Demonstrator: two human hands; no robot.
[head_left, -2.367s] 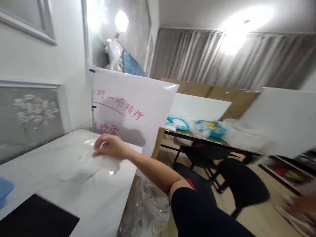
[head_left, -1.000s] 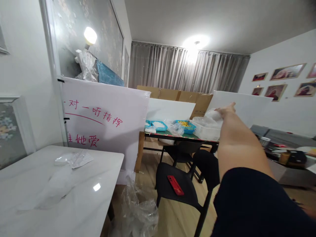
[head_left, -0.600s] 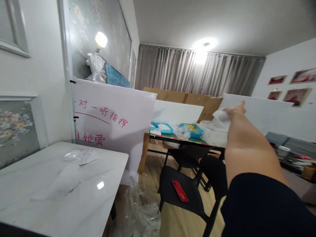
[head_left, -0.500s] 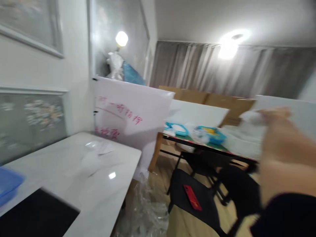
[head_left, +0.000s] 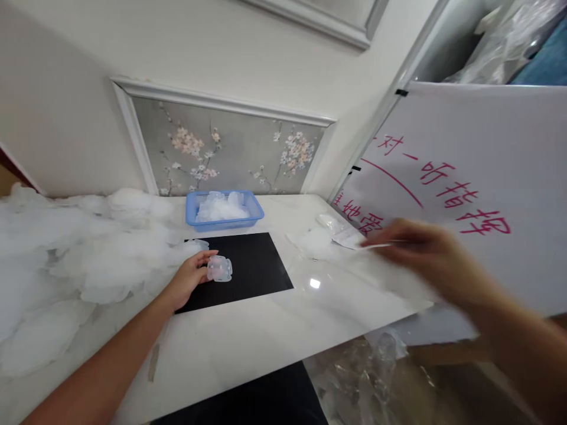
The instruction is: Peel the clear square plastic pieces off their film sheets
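Note:
My left hand [head_left: 195, 273] holds a small translucent plastic piece [head_left: 220, 268] with a notched outline by its left edge, over a black mat [head_left: 252, 265]. Another translucent piece [head_left: 197, 243] lies at the mat's back left corner, just behind my fingers. My right hand [head_left: 410, 245] is smeared by motion over the table's right end, its fingers pinched together. A thin white strip shows at its fingertips; whether it is a stick or a sheet's edge I cannot tell. Beside it lie a white packet [head_left: 348, 237] and a small whitish heap [head_left: 316, 241].
A blue basket [head_left: 224, 225] of translucent pieces stands against the wall behind the mat. Cloudy white piles [head_left: 110, 254] cover the table's left side. A whiteboard [head_left: 465, 165] with red writing rises at the right. Crumpled clear plastic [head_left: 367, 378] lies below the table's front edge.
My view has swung left and down from the room to the white table. My left hand has come into view with the plastic piece. My right arm now reaches over the table's right end.

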